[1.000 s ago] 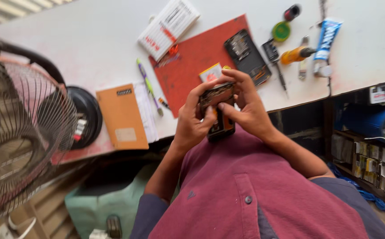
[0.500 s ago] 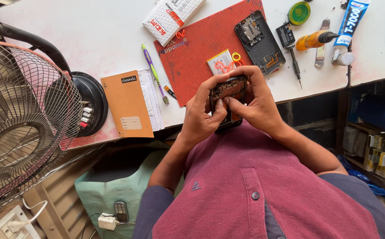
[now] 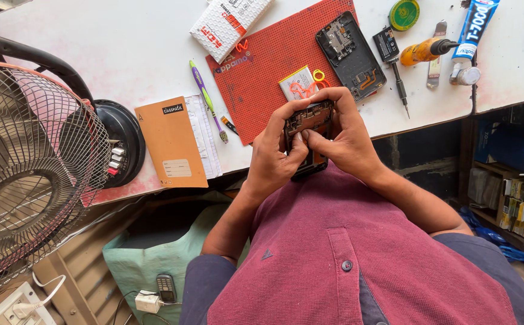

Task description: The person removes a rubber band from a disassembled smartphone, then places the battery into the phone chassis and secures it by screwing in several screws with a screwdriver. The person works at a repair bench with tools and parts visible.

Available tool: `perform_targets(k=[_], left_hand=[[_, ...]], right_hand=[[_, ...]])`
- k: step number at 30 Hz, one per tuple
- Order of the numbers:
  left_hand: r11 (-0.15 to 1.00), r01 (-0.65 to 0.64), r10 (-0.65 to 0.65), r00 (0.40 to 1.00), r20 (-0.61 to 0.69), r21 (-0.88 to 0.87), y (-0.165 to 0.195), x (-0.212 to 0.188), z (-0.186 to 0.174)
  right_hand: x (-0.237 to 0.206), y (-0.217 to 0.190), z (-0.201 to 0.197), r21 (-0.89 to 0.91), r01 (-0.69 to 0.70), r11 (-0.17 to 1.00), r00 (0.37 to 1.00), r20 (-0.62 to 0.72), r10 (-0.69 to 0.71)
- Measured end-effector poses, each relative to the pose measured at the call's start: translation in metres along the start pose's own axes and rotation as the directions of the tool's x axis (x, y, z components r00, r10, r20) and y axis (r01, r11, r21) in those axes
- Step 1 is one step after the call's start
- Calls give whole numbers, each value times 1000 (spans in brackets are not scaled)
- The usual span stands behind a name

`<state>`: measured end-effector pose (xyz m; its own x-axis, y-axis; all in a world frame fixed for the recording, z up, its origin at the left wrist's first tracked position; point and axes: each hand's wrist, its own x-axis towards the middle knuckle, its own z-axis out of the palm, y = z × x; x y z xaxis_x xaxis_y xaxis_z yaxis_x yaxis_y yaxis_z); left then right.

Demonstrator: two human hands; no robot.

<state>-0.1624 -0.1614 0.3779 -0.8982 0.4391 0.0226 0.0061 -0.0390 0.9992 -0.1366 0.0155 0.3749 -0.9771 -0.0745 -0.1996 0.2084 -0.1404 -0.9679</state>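
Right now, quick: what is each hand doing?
Left hand: closed around the opened black phone with exposed circuit board, thumb pressing on it.
Right hand: closed on the same phone, fingers curled over its top edge.

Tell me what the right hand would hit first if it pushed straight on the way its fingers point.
The right hand points left across the opened phone it grips, so it would most likely meet the left hand first; their fingertips already touch over the phone.
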Motion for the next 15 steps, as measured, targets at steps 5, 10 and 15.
perform_targets(k=[5, 10, 15], left_hand=[[1000, -13, 13, 1000, 1, -6, 0, 0, -1], [1000, 28, -28, 1000, -4, 5, -1, 0, 0], [998, 43, -43, 999, 8, -37, -2, 1, -3]], right_hand=[[1, 1, 1, -2, 0, 1000, 1000, -10, 0], [2, 2, 1, -44, -6, 999, 1000, -19, 5], [3, 2, 0, -42, 7, 999, 1000, 8, -7]])
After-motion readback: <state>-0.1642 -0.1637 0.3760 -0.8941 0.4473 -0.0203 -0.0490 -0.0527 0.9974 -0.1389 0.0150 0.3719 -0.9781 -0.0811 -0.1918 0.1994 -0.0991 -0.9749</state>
